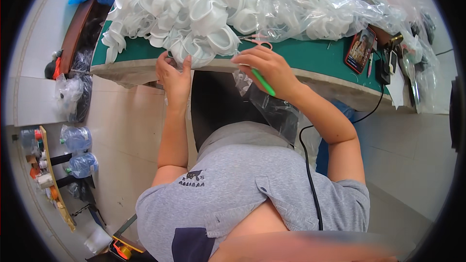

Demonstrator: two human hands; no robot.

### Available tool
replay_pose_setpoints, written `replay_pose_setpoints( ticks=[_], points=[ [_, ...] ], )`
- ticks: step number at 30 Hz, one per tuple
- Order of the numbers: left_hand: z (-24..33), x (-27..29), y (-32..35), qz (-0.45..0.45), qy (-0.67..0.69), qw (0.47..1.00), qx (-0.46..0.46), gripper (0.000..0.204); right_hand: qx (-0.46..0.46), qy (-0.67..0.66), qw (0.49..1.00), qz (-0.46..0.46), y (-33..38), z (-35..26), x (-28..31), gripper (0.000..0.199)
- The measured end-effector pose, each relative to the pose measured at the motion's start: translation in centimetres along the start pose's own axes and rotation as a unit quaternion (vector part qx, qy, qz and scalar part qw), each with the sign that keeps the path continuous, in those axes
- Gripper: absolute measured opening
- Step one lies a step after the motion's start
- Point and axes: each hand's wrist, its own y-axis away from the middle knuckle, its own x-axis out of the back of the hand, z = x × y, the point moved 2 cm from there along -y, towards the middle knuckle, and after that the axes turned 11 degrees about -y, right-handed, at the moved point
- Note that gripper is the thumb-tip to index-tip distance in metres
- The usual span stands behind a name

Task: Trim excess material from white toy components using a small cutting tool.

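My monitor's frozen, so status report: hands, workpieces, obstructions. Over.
Left hand at edge of white curved pieces; right hand gripping slim green tool; pink-handled scissors just beyond right hand.

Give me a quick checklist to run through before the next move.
1. Left hand at the nearest white curled piece: ok.
2. Firm grip on that piece: cannot tell.
3. Right hand holding the green tool: ok.
4. Tool's working end visible: cannot tell, the hand covers part of it.
5. Pink-handled scissors well away from right hand: not ok, close beyond it.
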Motion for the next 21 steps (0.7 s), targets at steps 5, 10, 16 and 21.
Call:
replay_pose_setpoints(
  ticks=[5, 10, 16, 21],
  points=[
    [-1.9, -0.9, 0.3, -0.075, 0.058, 0.992, 0.087, 0.051, 0.076, 0.043, 0.994, -0.063, -2.9, 1.3, -3.9, 0.032],
    [-1.6, -0.9, 0.7, -0.113, 0.156, 0.974, 0.118, 0.050, 0.027, 0.199, 0.976, -0.084, -3.4, 3.1, -4.6, 0.028],
    [0.0, -2.2, 2.0, -0.027, 0.100, 0.994, 0.042, 0.043, -0.009, 0.159, 0.987, -0.017, -3.1, 3.8, -3.3, 0.027],
    [0.0, -1.5, 1.7, -0.067, 0.128, 0.984, 0.107, 0.038, 0.037, 0.097, 0.992, 0.067, -2.9, 3.4, -2.4, 0.034]
  ],
)
